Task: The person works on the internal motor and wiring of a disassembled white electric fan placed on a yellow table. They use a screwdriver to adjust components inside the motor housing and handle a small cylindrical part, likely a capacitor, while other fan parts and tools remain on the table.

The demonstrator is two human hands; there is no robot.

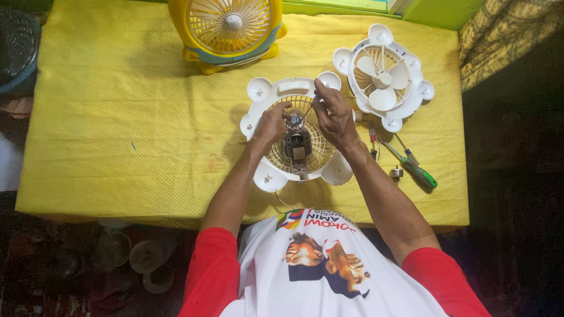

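A white fan housing [267,93] with a cream grille lies flat on the yellow tablecloth [129,117], a small dark motor [297,142] at its middle. My left hand [272,122] rests on the grille, its fingers pinching a small metal part at the top of the motor. My right hand [333,111] is over the right side of the grille and grips a thin metal tool [308,109] whose tip points at that same part.
A second white fan half with blades [383,75] lies at the right rear. A yellow fan [230,29] stands at the back. Screwdrivers, one with a green handle [418,174], and a small metal piece [397,172] lie at the right.
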